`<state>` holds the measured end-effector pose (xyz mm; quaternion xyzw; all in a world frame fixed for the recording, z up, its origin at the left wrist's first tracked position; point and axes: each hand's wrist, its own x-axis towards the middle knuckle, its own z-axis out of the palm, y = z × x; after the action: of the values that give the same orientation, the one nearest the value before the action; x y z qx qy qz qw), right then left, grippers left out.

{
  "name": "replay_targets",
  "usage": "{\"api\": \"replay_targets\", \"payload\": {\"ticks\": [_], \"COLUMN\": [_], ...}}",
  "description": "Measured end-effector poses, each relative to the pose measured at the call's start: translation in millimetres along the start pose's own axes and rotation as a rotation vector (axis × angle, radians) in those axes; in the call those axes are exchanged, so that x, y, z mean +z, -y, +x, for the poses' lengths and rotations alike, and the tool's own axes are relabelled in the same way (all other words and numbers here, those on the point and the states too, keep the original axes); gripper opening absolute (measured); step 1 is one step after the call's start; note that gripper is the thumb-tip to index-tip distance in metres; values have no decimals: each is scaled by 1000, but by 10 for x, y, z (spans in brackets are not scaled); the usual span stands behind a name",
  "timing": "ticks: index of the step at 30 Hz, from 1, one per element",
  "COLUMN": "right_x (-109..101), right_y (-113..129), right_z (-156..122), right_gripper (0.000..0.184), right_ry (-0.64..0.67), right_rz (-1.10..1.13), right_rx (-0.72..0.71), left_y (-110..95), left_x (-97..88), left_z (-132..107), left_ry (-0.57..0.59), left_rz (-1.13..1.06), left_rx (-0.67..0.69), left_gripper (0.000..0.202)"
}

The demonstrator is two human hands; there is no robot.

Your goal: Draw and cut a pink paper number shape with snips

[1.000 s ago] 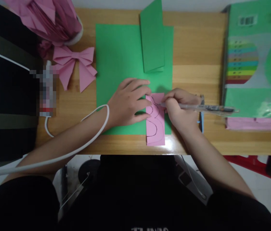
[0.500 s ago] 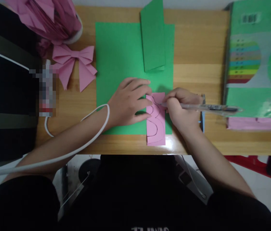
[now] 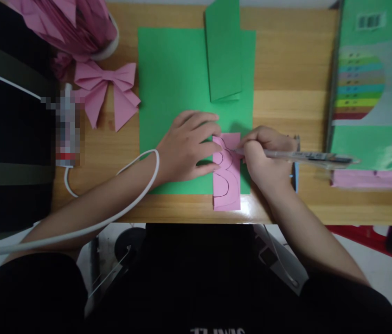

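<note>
A narrow pink paper rectangle (image 3: 226, 192), marked with dark curved lines, lies between the two hands, just right of the left hand (image 3: 190, 148) and just left of the right hand (image 3: 268, 155). The left hand is palm down with its fingers spread; several fingertips rest on the rectangle's left edge, along its upper half. The right hand pinches a slim clear-barrelled pen (image 3: 307, 157) near its tip — the tip points left and meets the upper part of the pink paper, while the barrel reaches out to the right, past the hand.

Most of the rectangle lies over a large flat green paper sheet (image 3: 168, 69); its near end runs past that sheet onto the light wooden surface (image 3: 293, 60). Beyond the hands, a folded dark-green paper piece (image 3: 223, 55) lies across the sheet's far edge. A pink folded-paper bow (image 3: 107, 90) sits just left of the sheet — well apart from the pen. A white cable (image 3: 126, 211) crosses the left forearm.
</note>
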<state>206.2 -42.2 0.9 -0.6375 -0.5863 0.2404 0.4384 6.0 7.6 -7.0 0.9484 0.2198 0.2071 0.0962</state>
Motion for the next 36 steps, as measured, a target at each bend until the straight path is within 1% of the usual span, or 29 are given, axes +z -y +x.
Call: {"api": "replay_targets", "payload": {"ticks": [6,10,15,22,27,32,36], "right_x": [2,-2,-16,-31,-32,-28,-28], "right_y": [-17,-20,-6,23,10,17,19], "right_z": [-4,-1,4,-2,-7,-6,0], "right_gripper": [24,26,24,20,19,19,20], "right_ry": [5,-11,21,31,33,29,23], "right_rz": [0,9,-4,-21,-30,-24,-23], "right_rx": [-10,-31,-18,47,51,58,61], "left_y": [1,-1,5,12,4,19,23], "left_x": [7,10,7,20,23,13,15], "left_z": [-6,-3,-1,-15,-10,-16,-14], "left_ry": [-6,-37,-74,-19,-63,-32,-56], "left_rz": [37,50,56,47,11,3,19], "left_rx": [4,24,54,14,34,33,60], "left_gripper": [27,26,26,27,26,26,26]}}
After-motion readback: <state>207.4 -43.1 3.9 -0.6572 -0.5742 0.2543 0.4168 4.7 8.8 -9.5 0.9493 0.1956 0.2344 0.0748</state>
